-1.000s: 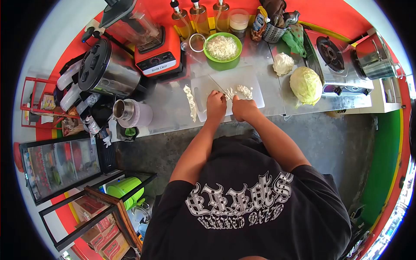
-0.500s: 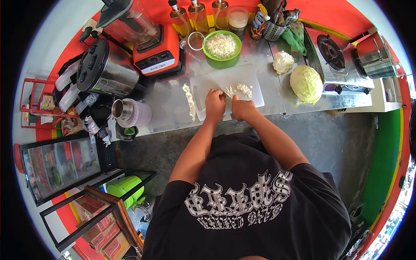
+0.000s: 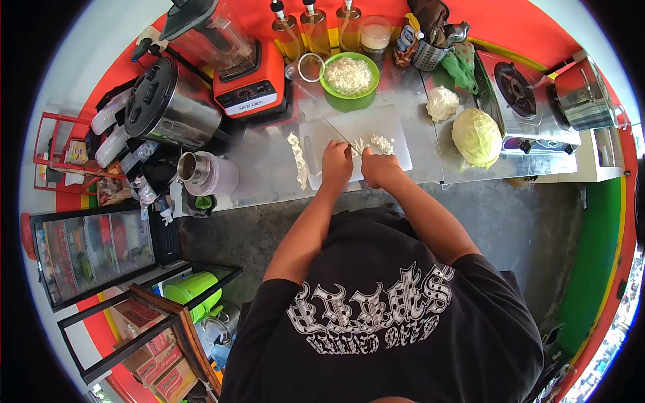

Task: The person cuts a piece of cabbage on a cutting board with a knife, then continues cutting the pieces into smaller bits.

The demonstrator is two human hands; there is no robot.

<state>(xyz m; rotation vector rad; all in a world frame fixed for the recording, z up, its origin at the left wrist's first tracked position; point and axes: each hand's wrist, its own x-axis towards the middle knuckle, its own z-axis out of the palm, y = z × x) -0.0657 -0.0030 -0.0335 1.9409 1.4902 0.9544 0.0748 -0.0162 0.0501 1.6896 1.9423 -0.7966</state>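
Note:
On the white cutting board [image 3: 396, 124], my right hand [image 3: 380, 170] is closed around a knife [image 3: 338, 131], whose blade slants up and left across the board. My left hand [image 3: 338, 163] is closed beside the blade; what lies under its fingers is hidden. Pale thin strips [image 3: 359, 145] lie by the blade, and a small pile of chopped white pieces [image 3: 382, 144] is to their right. A long pale piece [image 3: 297, 160] rests left of the board. Behind it stands a green bowl [image 3: 351, 102] full of shredded white food.
A whole cabbage [image 3: 476, 138] and a smaller pale head [image 3: 442, 104] sit right of the board, before the stove [image 3: 531, 127]. Leftward are a red blender [image 3: 250, 94], a steel pot [image 3: 181, 111] and a wide-mouthed flask [image 3: 213, 174]. Oil bottles [image 3: 314, 30] stand behind.
The view has shifted slightly, so the counter items appear a little lower and further right. Both hands remain close together at the knife, with little visible change in their grip.

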